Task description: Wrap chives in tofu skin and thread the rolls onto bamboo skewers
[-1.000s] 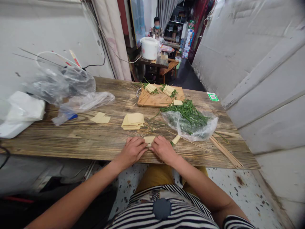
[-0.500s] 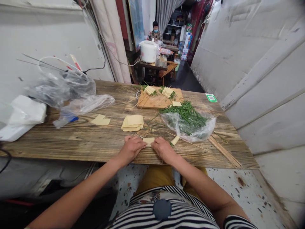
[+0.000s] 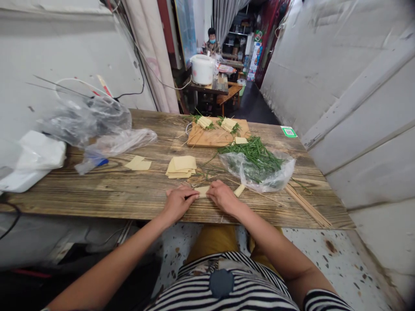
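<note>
Near the front edge of the wooden table [image 3: 106,190], my left hand [image 3: 177,201] and my right hand [image 3: 222,196] press on a pale yellow tofu-skin sheet [image 3: 202,190] from either side, fingers curled over its ends. A small rolled piece [image 3: 239,190] lies just right of my right hand. Behind the hands sits a stack of tofu-skin sheets [image 3: 180,166]. A clear bag of green chives [image 3: 256,164] lies to the right.
A wooden cutting board [image 3: 215,134] with finished rolls sits at the far edge. Bamboo skewers [image 3: 308,206] lie at the right front. Two loose sheets [image 3: 138,163], plastic bags [image 3: 94,125] and a white container [image 3: 30,157] occupy the left. A person sits far behind a rice cooker [image 3: 202,69].
Both hands have shifted slightly forward on the sheet, rolling it under the fingers. The camera tilted a little; nothing else on the table moved.
</note>
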The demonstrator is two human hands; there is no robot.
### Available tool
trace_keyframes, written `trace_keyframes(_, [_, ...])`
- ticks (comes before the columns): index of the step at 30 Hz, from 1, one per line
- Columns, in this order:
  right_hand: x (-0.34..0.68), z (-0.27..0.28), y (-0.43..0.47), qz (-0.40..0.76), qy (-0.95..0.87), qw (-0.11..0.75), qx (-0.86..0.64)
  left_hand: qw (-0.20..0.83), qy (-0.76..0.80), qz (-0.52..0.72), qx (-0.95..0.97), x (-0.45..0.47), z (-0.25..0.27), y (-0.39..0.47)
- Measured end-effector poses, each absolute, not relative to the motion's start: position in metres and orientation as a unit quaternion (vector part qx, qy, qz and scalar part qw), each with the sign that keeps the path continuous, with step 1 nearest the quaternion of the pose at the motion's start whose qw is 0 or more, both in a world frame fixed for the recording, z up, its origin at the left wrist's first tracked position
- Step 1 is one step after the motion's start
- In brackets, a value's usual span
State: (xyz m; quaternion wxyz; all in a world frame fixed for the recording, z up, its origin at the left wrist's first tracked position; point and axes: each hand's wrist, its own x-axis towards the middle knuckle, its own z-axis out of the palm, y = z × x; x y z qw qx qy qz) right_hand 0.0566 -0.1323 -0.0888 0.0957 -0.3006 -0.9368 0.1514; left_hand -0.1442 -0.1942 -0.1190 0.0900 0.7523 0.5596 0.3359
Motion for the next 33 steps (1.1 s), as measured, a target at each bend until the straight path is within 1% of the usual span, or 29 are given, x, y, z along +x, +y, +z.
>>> trace_keyframes(2, [0.055,-0.087,-0.136,0.115,-0.941,0.072,-0.311,0.051,0.570,0.333,0.750,-0.142,-0.118,-0.198])
trace_keyframes(4, [0.053,-0.086,-0.142,0.066,-0.946,0.062,-0.311,-0.009,0.567,0.306,0.765,-0.139,-0.114,-0.204])
trace_keyframes(7, [0.050,-0.088,-0.152,0.003,-0.954,0.068,-0.293,-0.088,0.538,0.261,0.797,-0.134,-0.110,-0.212])
trace_keyframes(10, [0.047,-0.091,-0.156,-0.019,-0.958,0.074,-0.277,-0.131,0.504,0.242,0.819,-0.133,-0.111,-0.215])
trace_keyframes(13, [0.045,-0.093,-0.155,-0.017,-0.958,0.074,-0.277,-0.136,0.486,0.230,0.832,-0.135,-0.116,-0.213])
trace_keyframes(17, [0.051,-0.095,-0.158,-0.028,-0.948,0.093,-0.304,-0.099,0.505,0.210,0.831,-0.137,-0.116,-0.204])
trace_keyframes(21, [0.057,-0.097,-0.164,-0.055,-0.950,0.114,-0.284,-0.078,0.527,0.178,0.827,-0.135,-0.110,-0.199])
trace_keyframes(25, [0.056,-0.099,-0.160,-0.068,-0.950,0.110,-0.284,-0.119,0.540,0.156,0.819,-0.130,-0.107,-0.203])
trace_keyframes(29, [0.050,-0.100,-0.151,-0.065,-0.950,0.107,-0.288,-0.167,0.525,0.193,0.812,-0.127,-0.113,-0.210])
trace_keyframes(33, [0.045,-0.100,-0.145,-0.058,-0.953,0.098,-0.281,-0.172,0.522,0.207,0.810,-0.126,-0.124,-0.211])
